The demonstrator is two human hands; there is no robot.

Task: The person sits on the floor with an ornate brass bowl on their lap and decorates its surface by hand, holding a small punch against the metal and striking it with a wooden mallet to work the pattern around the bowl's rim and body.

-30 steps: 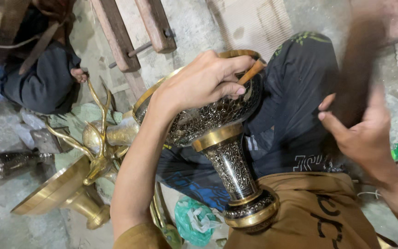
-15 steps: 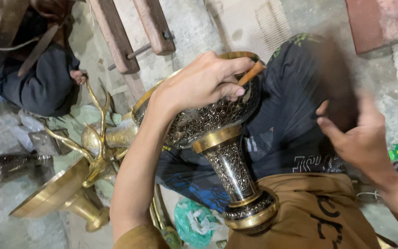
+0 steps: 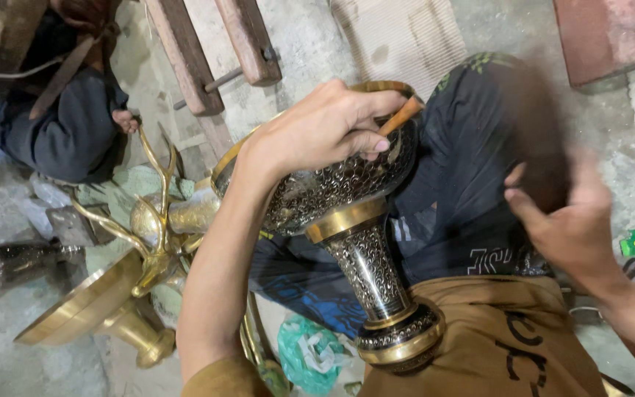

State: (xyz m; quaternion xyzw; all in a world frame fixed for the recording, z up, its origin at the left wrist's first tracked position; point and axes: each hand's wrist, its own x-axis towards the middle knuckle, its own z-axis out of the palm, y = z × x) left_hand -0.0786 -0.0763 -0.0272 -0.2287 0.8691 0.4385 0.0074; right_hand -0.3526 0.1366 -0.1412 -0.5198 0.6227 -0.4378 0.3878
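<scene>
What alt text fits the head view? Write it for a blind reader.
A left hand presses a wooden-handled tool into the bowl of a black-and-brass engraved pedestal vase lying across the lap. The right hand is raised, blurred. Plain brass stag-shaped pieces lie on the concrete floor.

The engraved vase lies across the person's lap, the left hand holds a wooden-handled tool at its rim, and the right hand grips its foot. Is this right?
Not quite. In the head view the right hand is raised, off the vase, not gripping its foot. The left hand does hold the wooden-handled tool at the rim.
</scene>
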